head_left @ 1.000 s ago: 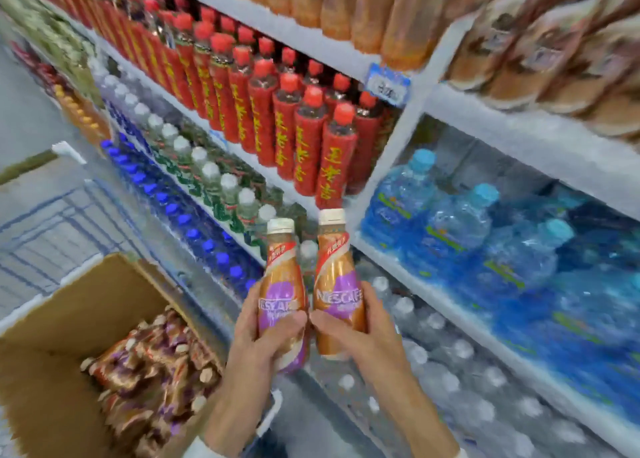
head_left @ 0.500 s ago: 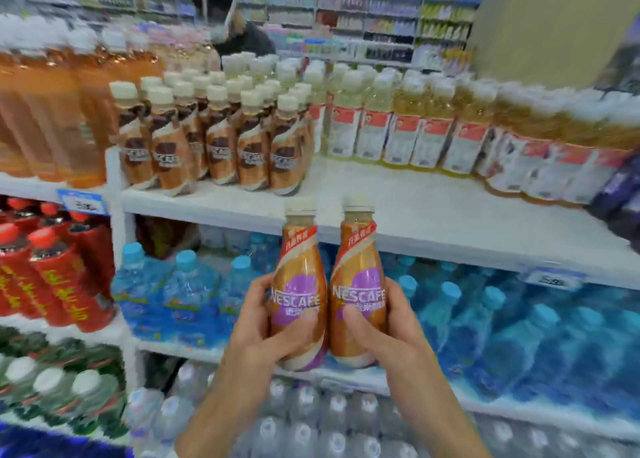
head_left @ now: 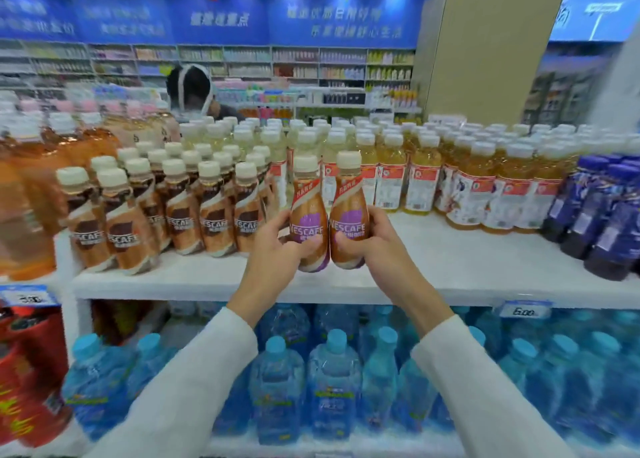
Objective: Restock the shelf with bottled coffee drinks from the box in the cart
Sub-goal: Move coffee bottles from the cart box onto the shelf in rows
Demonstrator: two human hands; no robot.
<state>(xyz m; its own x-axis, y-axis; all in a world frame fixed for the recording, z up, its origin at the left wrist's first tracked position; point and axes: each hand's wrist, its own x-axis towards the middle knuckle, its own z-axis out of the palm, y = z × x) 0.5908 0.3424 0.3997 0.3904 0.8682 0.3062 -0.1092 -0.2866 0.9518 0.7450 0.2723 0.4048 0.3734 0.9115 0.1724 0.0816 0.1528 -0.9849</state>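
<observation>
My left hand grips one coffee bottle, my right hand a second bottle. Both are upright, touching side by side over the shelf, just right of the stocked coffee rows and before the yellow drinks.

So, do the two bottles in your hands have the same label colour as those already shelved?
No, the two held bottles show purple label patches, while the shelved coffee bottles show dark brown ones.
</observation>
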